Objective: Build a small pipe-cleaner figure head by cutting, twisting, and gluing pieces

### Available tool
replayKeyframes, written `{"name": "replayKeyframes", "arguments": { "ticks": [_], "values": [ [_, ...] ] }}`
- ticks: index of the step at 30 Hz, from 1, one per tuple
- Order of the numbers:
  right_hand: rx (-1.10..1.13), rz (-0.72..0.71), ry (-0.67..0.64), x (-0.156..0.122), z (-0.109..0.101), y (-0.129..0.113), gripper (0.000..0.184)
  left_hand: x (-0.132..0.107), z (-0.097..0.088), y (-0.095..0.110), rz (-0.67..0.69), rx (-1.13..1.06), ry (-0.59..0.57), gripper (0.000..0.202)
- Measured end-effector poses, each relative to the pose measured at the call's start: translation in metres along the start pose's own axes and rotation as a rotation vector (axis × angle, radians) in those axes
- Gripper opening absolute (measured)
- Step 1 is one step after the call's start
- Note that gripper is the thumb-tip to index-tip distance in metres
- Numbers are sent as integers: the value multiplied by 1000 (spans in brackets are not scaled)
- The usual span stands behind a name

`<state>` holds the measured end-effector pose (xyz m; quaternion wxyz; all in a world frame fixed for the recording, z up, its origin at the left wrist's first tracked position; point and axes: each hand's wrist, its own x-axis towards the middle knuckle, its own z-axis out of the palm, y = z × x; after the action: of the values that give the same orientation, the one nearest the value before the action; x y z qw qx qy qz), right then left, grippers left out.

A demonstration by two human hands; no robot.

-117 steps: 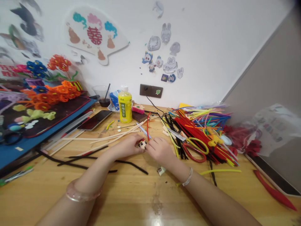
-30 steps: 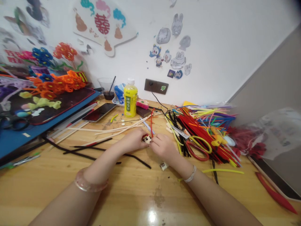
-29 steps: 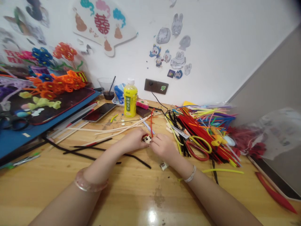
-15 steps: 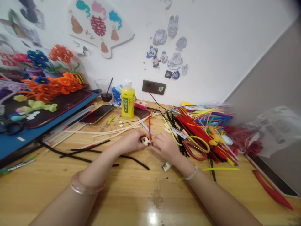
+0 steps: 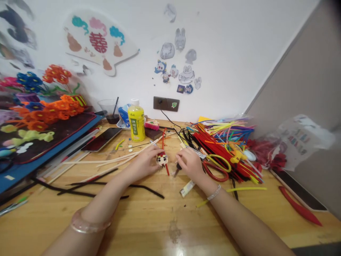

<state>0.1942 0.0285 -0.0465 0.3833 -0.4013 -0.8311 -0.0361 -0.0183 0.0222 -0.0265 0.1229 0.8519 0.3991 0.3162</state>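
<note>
In the head view a small cream doll head (image 5: pixel 162 160) with a drawn face and a red top is pinched between the fingers of my left hand (image 5: pixel 146 160). A red pipe cleaner (image 5: pixel 163 138) runs upright behind it, and its lower end shows beneath. My right hand (image 5: pixel 190 163), a little to the right, is closed on a small dark tool (image 5: pixel 177 169) with a narrow tip pointing down at the table. Its exact kind is hard to make out. A whitish lighter (image 5: pixel 187 188) lies below my right hand, and red-handled scissors (image 5: pixel 216 173) lie beside it.
A yellow drink bottle (image 5: pixel 136 122) and a phone (image 5: pixel 100 139) stand and lie behind my left hand. Bundled pipe cleaners (image 5: pixel 213 145) fill the right side. Black pipe cleaners (image 5: pixel 149 190) lie at left, near a blue mat (image 5: pixel 13 179) with craft flowers.
The doll head has turned so its face shows more fully. My right hand has moved away from it and now holds the dark tool. The camera view has shifted.
</note>
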Motion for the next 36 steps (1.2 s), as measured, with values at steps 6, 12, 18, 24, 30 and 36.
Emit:
{"name": "replayKeyframes", "arguments": {
  "ticks": [6, 12, 18, 24, 30, 36],
  "values": [
    [7, 55, -20, 0, 2, -1, 18, 0, -3, -2, 44, 54, 73, 43],
    [-6, 59, -19, 0, 2, -1, 18, 0, -6, -3, 74, 68, 102, 38],
    [41, 36, 10, 1, 6, 0, 18, 0, -7, 0, 79, 68, 114, 35],
    [83, 54, 27, 2, 5, -2, 18, 0, -6, 0, 85, 65, 175, 36],
    [218, 62, 57, 3, 6, -8, 15, -1, -5, -2, 83, 87, 220, 40],
    [373, 95, 41, 2, 6, -19, 11, -1, -6, 1, 80, 83, 218, 40]
  ]
}}
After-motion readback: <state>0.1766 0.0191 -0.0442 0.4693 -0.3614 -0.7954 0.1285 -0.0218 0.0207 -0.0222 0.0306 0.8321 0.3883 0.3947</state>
